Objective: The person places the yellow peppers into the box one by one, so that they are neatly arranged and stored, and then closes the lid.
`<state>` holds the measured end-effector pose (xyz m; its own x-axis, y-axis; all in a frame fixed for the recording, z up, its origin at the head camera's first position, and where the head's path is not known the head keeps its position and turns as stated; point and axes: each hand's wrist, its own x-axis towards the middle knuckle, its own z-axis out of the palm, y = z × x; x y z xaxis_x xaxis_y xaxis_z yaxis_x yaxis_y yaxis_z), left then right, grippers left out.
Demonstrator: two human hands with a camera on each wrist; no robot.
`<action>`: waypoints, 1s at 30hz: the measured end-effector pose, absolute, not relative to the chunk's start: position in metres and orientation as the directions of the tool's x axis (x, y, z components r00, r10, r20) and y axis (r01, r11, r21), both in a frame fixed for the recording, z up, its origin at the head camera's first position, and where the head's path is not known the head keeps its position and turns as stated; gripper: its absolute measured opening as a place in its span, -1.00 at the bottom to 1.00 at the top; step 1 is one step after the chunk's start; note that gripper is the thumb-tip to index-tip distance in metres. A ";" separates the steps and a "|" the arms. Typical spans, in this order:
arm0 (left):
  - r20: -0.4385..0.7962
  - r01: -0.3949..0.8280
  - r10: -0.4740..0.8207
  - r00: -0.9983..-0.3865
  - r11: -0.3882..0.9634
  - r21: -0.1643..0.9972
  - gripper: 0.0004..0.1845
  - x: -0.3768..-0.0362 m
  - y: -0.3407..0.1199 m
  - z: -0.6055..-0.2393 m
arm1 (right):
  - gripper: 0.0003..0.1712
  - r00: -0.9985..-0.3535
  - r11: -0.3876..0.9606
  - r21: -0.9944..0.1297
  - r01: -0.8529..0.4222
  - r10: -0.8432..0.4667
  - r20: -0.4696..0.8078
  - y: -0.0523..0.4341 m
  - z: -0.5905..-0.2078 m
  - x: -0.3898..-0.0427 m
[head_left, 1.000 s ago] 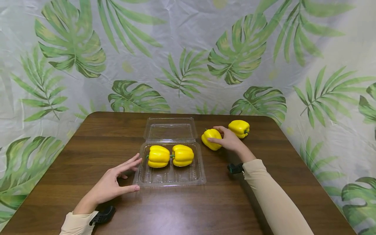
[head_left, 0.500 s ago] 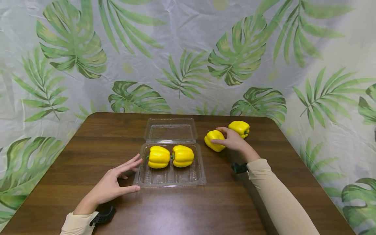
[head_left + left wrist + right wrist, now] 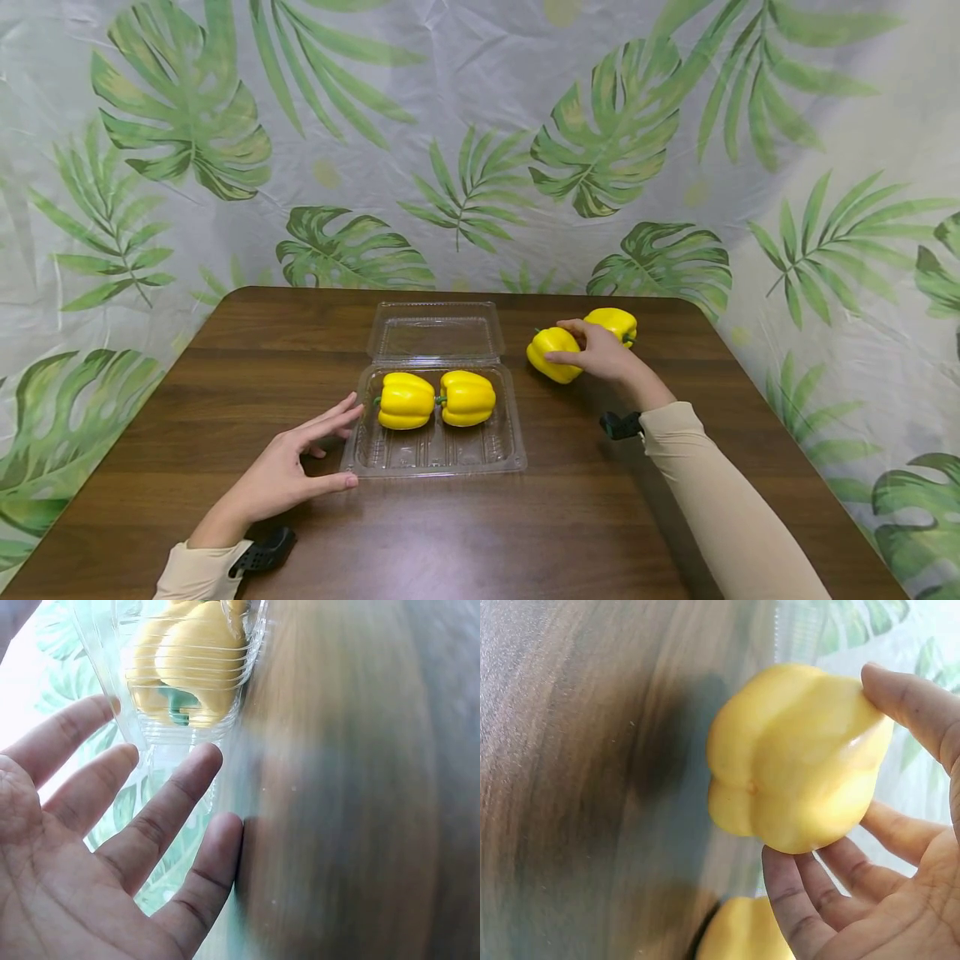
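Two hands over wood table (image 3: 570,517); right hand (image 3: 600,354) grips pepper (image 3: 553,353); left hand (image 3: 288,475) spread.

Left hand (image 3: 288,471) lies spread; right hand (image 3: 600,354) seemingly curled, gripping.

Dark wooden table (image 3: 225,375); leaf-print sheet backdrop (image 3: 465,142) behind; even light.

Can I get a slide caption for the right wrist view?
Right hand holding a yellow pepper above the wooden table.
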<state>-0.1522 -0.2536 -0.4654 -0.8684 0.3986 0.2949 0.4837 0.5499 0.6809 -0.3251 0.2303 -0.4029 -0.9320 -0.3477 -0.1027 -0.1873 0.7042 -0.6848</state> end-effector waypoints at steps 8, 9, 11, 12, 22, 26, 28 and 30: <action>0.296 0.483 0.395 -0.870 0.561 0.673 -0.09 -0.152 -0.252 -0.466 | -0.03 -0.930 0.733 -0.636 -0.242 -0.363 -0.064 0.230 -0.388 -0.319; 0.296 0.483 0.395 -0.870 0.562 0.671 -0.09 -0.152 -0.252 -0.466 | -0.03 -0.929 0.732 -0.637 -0.243 -0.363 -0.063 0.230 -0.387 -0.319; 0.296 0.483 0.394 -0.870 0.564 0.670 -0.09 -0.151 -0.252 -0.467 | -0.03 -0.929 0.733 -0.634 -0.247 -0.365 -0.060 0.229 -0.384 -0.318; 0.296 0.482 0.393 -0.871 0.564 0.670 -0.08 -0.151 -0.252 -0.467 | -0.03 -0.928 0.733 -0.632 -0.251 -0.368 -0.058 0.229 -0.382 -0.318; 0.298 0.482 0.391 -0.871 0.564 0.671 -0.09 -0.152 -0.252 -0.467 | -0.05 -0.919 0.735 -0.614 -0.289 -0.392 -0.037 0.225 -0.369 -0.316; 0.297 0.483 0.392 -0.870 0.564 0.670 -0.09 -0.152 -0.251 -0.466 | -0.05 -0.911 0.722 -0.619 -0.310 -0.412 -0.024 0.222 -0.364 -0.315; 0.299 0.484 0.392 -0.870 0.563 0.670 -0.09 -0.152 -0.251 -0.466 | -0.05 -0.906 0.717 -0.618 -0.322 -0.423 -0.018 0.221 -0.361 -0.314; 0.300 0.485 0.392 -0.870 0.563 0.670 -0.09 -0.152 -0.251 -0.466 | -0.05 -0.900 0.713 -0.616 -0.335 -0.435 -0.013 0.218 -0.358 -0.313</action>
